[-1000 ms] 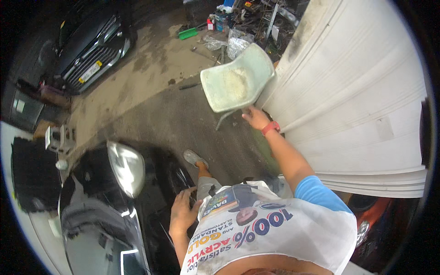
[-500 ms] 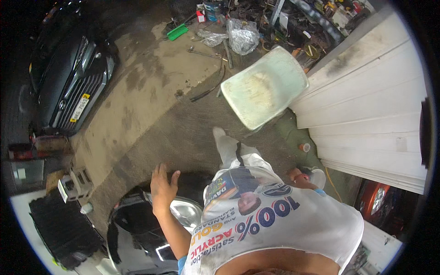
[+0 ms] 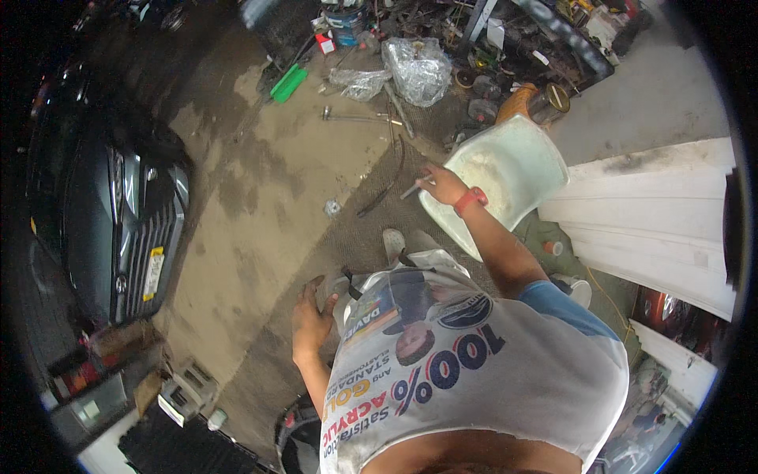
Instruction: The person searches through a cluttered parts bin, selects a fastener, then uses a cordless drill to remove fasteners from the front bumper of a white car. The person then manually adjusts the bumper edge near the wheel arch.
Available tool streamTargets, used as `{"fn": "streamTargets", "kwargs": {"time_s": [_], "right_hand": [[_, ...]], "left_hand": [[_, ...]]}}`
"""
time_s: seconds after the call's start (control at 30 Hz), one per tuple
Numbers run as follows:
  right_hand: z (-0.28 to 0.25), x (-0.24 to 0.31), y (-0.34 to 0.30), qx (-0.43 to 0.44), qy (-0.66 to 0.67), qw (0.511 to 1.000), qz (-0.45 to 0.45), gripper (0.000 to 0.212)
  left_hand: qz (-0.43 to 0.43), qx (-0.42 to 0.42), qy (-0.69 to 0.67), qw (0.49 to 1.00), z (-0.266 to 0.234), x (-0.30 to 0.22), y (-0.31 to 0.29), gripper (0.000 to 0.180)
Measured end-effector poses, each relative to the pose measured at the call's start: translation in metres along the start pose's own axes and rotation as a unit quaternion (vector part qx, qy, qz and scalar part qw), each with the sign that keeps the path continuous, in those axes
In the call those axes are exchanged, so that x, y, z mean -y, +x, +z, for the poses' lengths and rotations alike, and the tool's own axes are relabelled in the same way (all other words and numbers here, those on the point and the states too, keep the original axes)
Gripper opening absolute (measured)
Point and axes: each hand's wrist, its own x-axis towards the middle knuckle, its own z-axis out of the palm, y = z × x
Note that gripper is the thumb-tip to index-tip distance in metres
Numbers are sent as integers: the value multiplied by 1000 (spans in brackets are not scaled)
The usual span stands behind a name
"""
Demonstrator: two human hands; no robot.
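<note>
My right hand (image 3: pixel 444 186), with a red band at the wrist, reaches over the left edge of a pale green plastic seat (image 3: pixel 512 178). Its fingers are closed on a short grey stick-like piece (image 3: pixel 411 190) whose kind I cannot make out. The seat has a worn, whitish patch in its middle. Lower down, my left hand (image 3: pixel 313 317) hangs beside my white printed shirt (image 3: pixel 442 347), fingers apart and nothing in it. A shiny black curved part (image 3: pixel 304 434) lies below my left forearm, mostly cut off from sight.
A dark car (image 3: pixel 118 229) stands at left. Clear plastic wrap (image 3: pixel 418 71), a green dustpan-like piece (image 3: pixel 289 84) and a long metal wrench (image 3: pixel 359 118) lie ahead. Clutter fills the far right. A white panelled wall (image 3: pixel 647 205) rises at right; a concrete block (image 3: pixel 192 385) sits lower left.
My right hand has risen from beside the white pail to the seat and now shows a grey piece. My left hand has left the black part with the headlight. The view has turned.
</note>
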Motion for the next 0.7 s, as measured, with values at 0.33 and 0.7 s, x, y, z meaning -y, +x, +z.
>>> {"fn": "streamTargets", "kwargs": {"time_s": [0.33, 0.7], "right_hand": [[73, -63, 64, -185, 112, 928, 303, 59], [190, 132, 32, 46, 176, 799, 573, 55]], "left_hand": [[140, 57, 21, 988, -130, 62, 271, 47], [447, -252, -109, 851, -445, -87, 536, 31]]}}
